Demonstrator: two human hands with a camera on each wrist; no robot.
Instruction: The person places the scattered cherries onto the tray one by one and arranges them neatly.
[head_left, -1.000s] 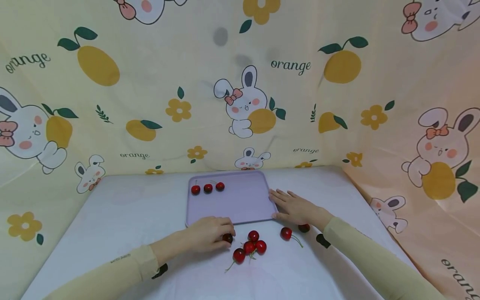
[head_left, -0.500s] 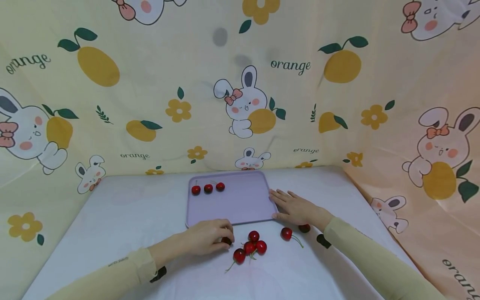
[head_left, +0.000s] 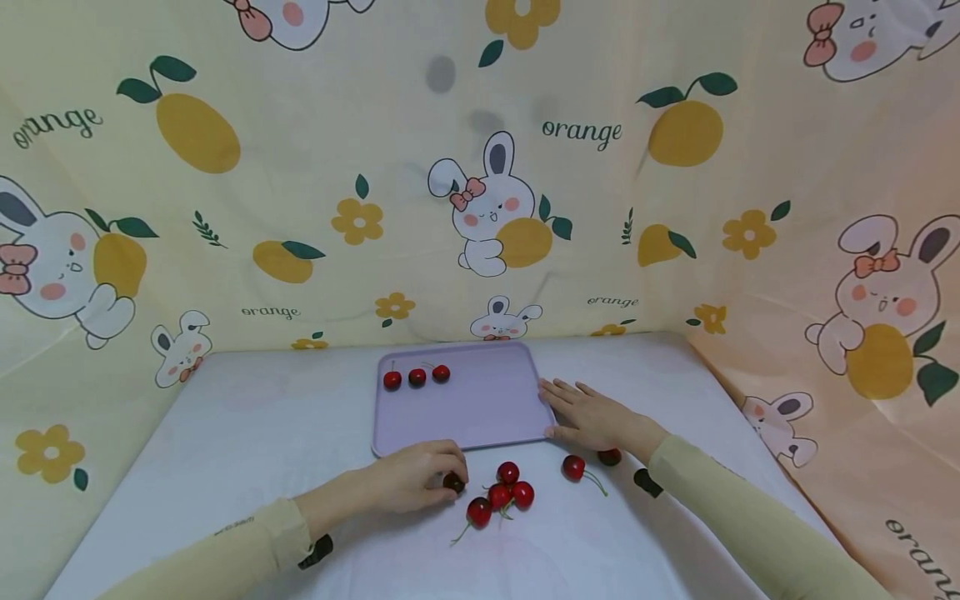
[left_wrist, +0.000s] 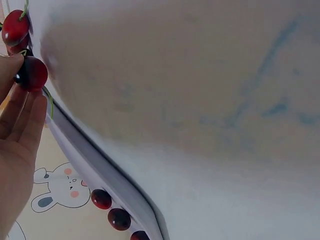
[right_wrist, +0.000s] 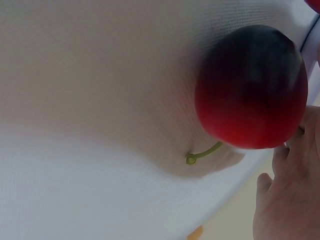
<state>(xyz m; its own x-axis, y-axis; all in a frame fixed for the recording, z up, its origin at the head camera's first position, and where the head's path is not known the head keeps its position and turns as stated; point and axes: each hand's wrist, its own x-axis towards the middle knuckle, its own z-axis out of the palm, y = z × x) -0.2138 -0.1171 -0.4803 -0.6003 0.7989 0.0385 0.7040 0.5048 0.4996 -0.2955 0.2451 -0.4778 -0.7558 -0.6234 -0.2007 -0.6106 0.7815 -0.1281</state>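
Observation:
My left hand (head_left: 417, 475) pinches a dark red cherry (left_wrist: 35, 74) between thumb and fingers, just in front of the tray's near edge; a green stem trails from the fruit in the left wrist view. The lilac tray (head_left: 480, 412) holds three cherries (head_left: 417, 378) in a row at its back left. Fingers fairly straight, my right hand (head_left: 596, 417) rests against the tray's right edge. By the right wrist lies a two-toned cherry (right_wrist: 252, 90), partly covered by the arm in the head view.
A cluster of several cherries (head_left: 500, 497) lies on the white tablecloth (head_left: 285, 433) right of my left hand. Another stemmed cherry (head_left: 573, 468) sits farther right. A printed cloth (head_left: 360, 275) hangs behind the table.
My left hand draws slightly back toward me and left with the pinched cherry, which turns a little in the fingers. The right hand and tray stay put.

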